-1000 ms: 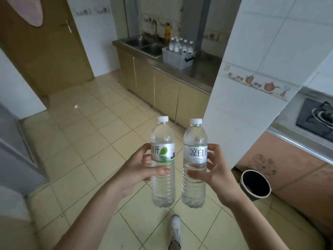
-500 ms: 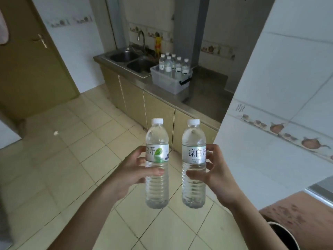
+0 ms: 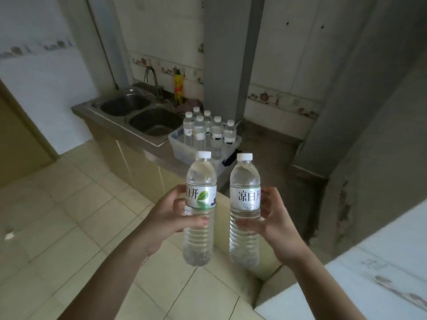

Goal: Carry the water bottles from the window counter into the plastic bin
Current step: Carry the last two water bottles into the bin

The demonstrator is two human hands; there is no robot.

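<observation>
I hold two clear water bottles upright in front of me, each with a white cap and a white label. My left hand [image 3: 167, 219] grips the left bottle [image 3: 200, 181] around its label. My right hand [image 3: 273, 224] grips the right bottle [image 3: 245, 181] the same way. Straight ahead, on the steel counter [image 3: 261, 155], stands the clear plastic bin [image 3: 182, 150] with several more bottles [image 3: 209, 129] upright inside it. The two held bottles partly cover the bin's near edge.
A double steel sink [image 3: 141, 114] with a tap lies left of the bin. A grey column [image 3: 227, 54] rises behind it. A white tiled wall corner [image 3: 360, 280] juts in at the lower right. Beige floor tiles [image 3: 69, 215] stretch to the left.
The view has moved closer to the counter and swung right; the bin now sits just beyond the bottles. Both hands keep the same grip on their bottles.
</observation>
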